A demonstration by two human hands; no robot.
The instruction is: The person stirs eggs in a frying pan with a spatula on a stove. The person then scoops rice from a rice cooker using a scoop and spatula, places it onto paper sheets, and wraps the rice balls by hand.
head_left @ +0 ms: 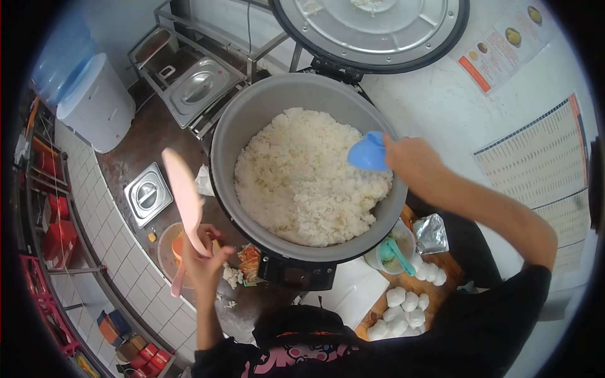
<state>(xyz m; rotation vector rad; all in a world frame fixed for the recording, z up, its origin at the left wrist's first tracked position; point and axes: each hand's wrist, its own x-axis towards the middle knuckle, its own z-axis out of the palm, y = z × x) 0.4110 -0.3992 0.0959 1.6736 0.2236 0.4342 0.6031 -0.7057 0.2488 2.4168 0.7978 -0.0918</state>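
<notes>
A big rice cooker (225,126) stands open in front of me, its grey pot holding a large mass of white rice (302,176). My right hand (409,165) is closed on a blue scoop (367,155) over the right side of the rice. My fingers hide its handle. Left of the cooker, my left hand (207,258) grips a pink rice paddle (183,189), blade up and apart from the rice. Below that hand is a round container (167,249), partly hidden, with an orange item and a pink handle at it.
The cooker's lid (378,31) is raised at the back. A tub (406,242) with a teal scoop, a foil packet (430,233) and several white wrapped balls (397,309) lie to the right. Steel lidded pans (148,194) and a water dispenser (97,104) stand left.
</notes>
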